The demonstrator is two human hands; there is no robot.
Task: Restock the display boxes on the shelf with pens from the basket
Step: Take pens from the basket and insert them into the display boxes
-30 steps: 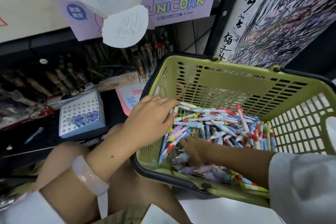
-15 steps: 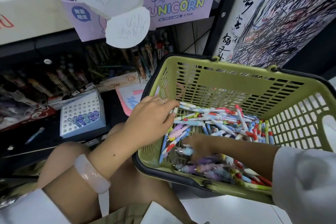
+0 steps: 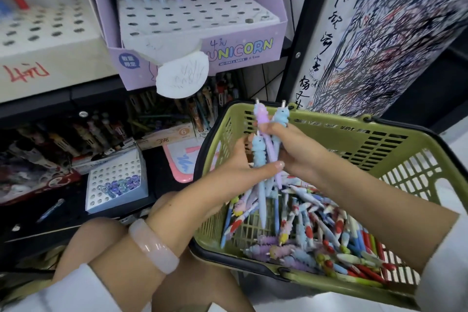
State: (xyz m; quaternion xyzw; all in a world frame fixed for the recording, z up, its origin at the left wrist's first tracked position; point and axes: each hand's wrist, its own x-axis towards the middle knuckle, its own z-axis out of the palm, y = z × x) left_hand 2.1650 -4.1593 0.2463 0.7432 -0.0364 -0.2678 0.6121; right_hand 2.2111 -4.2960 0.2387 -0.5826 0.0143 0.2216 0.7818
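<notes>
Both hands hold a small bunch of pastel unicorn pens [image 3: 263, 152] upright over the green basket [image 3: 354, 144]. My left hand [image 3: 243, 167] grips the bunch from the left, thumb across the barrels. My right hand [image 3: 293, 147] pinches it from the right near the fluffy tops. Many loose pens [image 3: 316, 230] lie on the basket floor. Above on the shelf stands the purple UNICORN display box [image 3: 197, 33], with a back row of pastel pens and many empty holes.
A white display box [image 3: 45, 40] with empty holes stands left of the purple one. On the lower shelf sits a small blue-white box [image 3: 116, 182] holding several purple pens, with more pen boxes behind. A scribbled test-paper panel [image 3: 379, 33] rises at right.
Both hands have risen out of the basket's pile, now holding a bunch of unicorn pens together above it. The view has tilted up, showing more of the purple box.
</notes>
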